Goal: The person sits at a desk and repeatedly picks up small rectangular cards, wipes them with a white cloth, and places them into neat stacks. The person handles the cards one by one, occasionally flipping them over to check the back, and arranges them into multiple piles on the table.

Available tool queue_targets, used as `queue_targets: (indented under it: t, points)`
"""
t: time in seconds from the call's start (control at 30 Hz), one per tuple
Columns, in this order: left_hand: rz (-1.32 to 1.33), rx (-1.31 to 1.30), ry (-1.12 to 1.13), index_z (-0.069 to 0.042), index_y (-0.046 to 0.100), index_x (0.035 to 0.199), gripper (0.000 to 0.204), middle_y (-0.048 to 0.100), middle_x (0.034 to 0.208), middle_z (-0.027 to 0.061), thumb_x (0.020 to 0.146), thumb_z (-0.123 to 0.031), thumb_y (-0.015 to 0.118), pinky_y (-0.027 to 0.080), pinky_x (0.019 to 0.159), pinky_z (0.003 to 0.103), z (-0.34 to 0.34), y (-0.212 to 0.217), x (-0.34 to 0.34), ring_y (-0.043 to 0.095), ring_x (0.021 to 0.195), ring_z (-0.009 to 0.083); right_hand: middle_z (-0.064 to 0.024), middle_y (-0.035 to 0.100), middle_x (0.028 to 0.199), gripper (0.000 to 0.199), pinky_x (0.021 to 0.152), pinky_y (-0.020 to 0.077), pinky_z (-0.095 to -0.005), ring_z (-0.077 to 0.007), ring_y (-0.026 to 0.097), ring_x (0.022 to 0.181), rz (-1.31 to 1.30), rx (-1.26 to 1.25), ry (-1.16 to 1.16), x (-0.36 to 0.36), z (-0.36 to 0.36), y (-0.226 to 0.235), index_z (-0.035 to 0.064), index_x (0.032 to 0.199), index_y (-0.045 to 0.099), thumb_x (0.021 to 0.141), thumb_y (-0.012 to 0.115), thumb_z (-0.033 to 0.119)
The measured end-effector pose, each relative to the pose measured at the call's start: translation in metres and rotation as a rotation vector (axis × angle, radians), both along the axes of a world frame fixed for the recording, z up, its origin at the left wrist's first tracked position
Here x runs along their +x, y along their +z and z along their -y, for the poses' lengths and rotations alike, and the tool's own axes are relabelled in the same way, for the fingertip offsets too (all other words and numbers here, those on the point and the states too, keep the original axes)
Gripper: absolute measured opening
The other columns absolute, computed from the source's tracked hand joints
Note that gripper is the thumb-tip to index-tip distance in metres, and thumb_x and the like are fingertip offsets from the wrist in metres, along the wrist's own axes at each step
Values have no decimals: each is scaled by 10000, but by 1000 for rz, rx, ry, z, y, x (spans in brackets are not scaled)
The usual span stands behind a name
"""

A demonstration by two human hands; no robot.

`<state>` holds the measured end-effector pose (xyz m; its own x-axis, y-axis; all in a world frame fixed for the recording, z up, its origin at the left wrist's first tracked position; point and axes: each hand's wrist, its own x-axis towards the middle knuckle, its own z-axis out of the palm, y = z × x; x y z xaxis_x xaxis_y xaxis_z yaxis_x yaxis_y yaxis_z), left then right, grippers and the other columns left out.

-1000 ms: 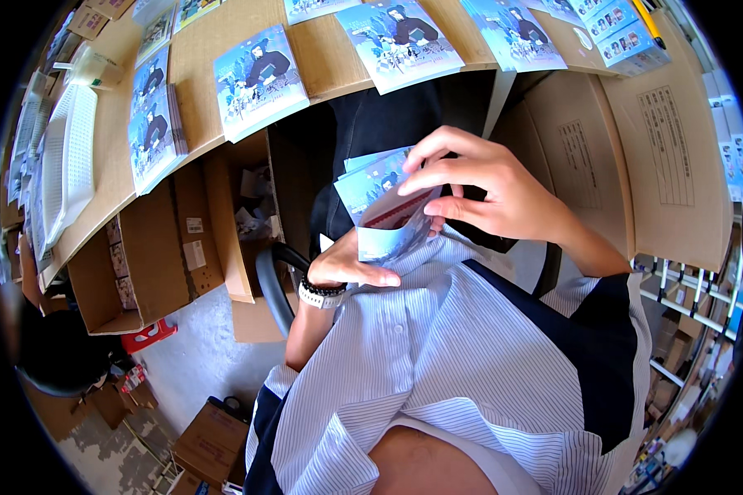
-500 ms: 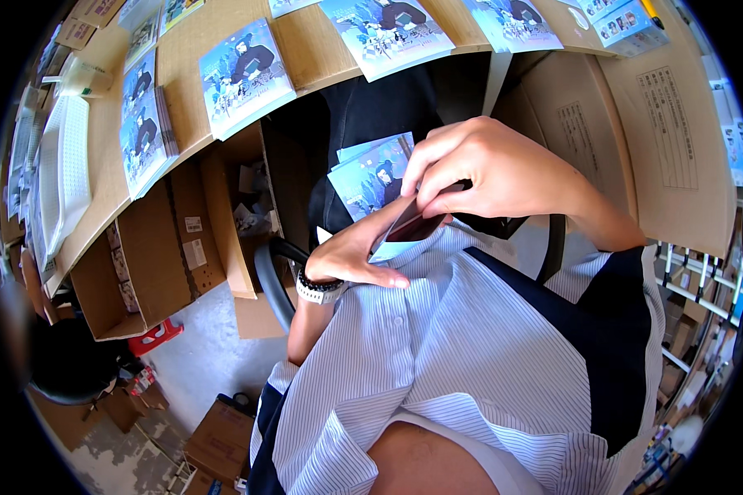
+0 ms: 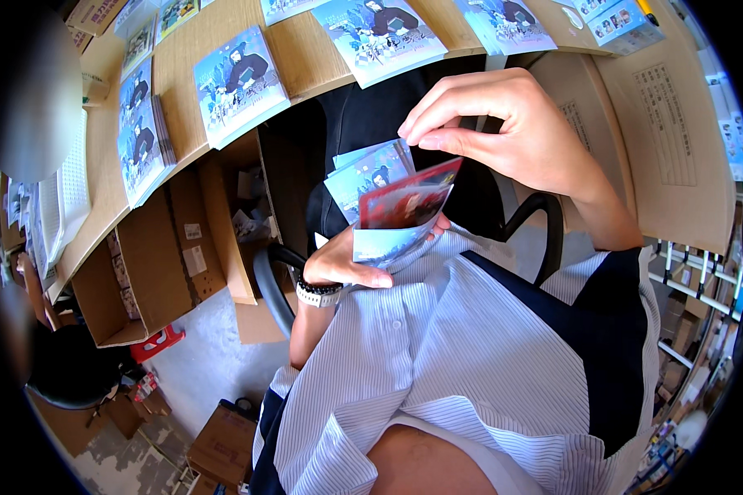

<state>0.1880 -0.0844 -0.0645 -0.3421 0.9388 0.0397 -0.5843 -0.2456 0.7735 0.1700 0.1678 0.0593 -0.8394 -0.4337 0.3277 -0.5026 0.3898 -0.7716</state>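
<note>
- My left hand [image 3: 347, 262] is down near my chest, fingers wrapped around a small stack of cards [image 3: 384, 206], so that grip is clamped on them from below.
- The front card is mostly red, and the ones behind it are pale blue with a dark-clothed figure printed on them. They're fanned a bit, leaning up and away from me.
- My right hand [image 3: 512, 132] hangs just above the stack, thumb and fingertips pinched together right over the top edge of the red card. Can't tell if they're actually touching it or only each other.
- There's a beaded wristband [image 3: 318, 293] on my left wrist.
- I'm in a striped shirt [image 3: 470, 363] with a dark panel on the right side.
- Above the hands is the wooden table [image 3: 305, 58], with several booklets [image 3: 239, 82] laid out in a row, same blue artwork as the cards.
- Under the table on my left there are open cardboard boxes [image 3: 140, 272], and a black chair [image 3: 371, 124] sits behind the cards.
</note>
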Motion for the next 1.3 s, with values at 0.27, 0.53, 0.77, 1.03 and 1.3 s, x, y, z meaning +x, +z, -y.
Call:
queue_targets:
  t: [0.27,0.53,0.77,1.03,1.3]
  points:
    - [71,-45,58,19,319,1558,1028,469,1513,183,750,-296,872,278,1204,437,18,0,7,423,1417,322,-114,715,932,157,695,545,-332,-204,723,797,227,11,62,14,8,0,-21,1027,692,928,725,96]
    - [-24,-183,501,15,489,1446,597,622,1357,139,952,-237,712,446,1077,404,11,4,11,604,1239,265,-103,686,897,146,603,556,-284,-154,684,707,140,-63,-40,4,14,-4,-42,972,654,899,750,41]
    - [-191,-267,718,56,645,1161,249,704,1024,92,1053,-161,590,588,658,290,10,20,4,683,757,156,-88,726,836,215,544,488,-265,-66,615,686,557,-23,3,-11,21,2,-23,1092,590,949,718,75]
    - [-759,-520,697,-17,598,1305,372,614,1309,139,957,-119,680,536,930,378,7,24,1,624,1170,275,-34,716,940,152,532,465,-211,-41,590,692,279,-343,-112,-107,35,27,26,1131,590,1003,635,95]
    - [-1410,-886,744,-37,600,1323,447,530,1402,162,907,-145,721,416,1084,460,-11,-8,13,492,1315,351,-103,724,922,233,503,477,-245,-95,595,645,249,-195,-439,-304,94,-17,-22,1114,590,966,690,129]
